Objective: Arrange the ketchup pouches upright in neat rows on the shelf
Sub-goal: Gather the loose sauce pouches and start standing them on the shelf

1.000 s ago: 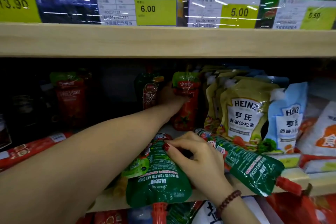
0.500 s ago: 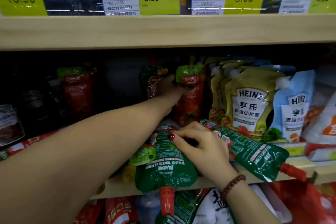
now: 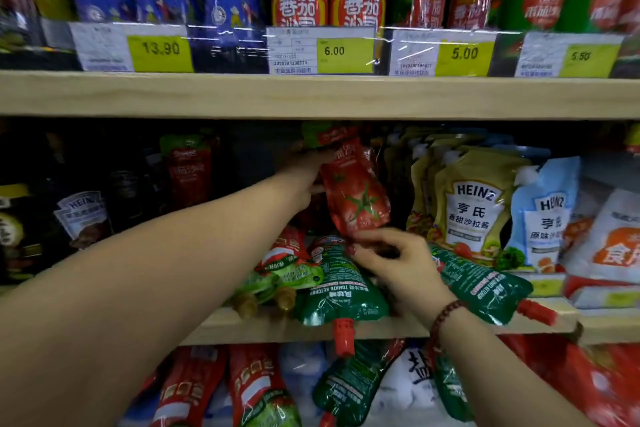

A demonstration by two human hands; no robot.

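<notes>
My left hand reaches deep into the middle shelf and grips a red ketchup pouch with a tomato picture, held tilted off the shelf board. My right hand hovers just below that pouch, fingers curled, touching its bottom edge. Beneath lie two green ketchup pouches flat on the shelf, one with its red cap hanging over the front edge, the other pointing right. A red and green pouch lies beside them. Another red pouch stands upright in the dark at the left.
Yellow Heinz salad dressing pouches and a blue Heinz pouch stand upright at the right. Dark bottles fill the left. The wooden shelf edge runs across; more pouches lie on the shelf below. Price tags line the upper shelf.
My left hand has lifted the red tomato pouch up and tilted it forward. My right hand has come off the green pouch and risen to the red pouch's bottom edge. The camera tipped upward.
</notes>
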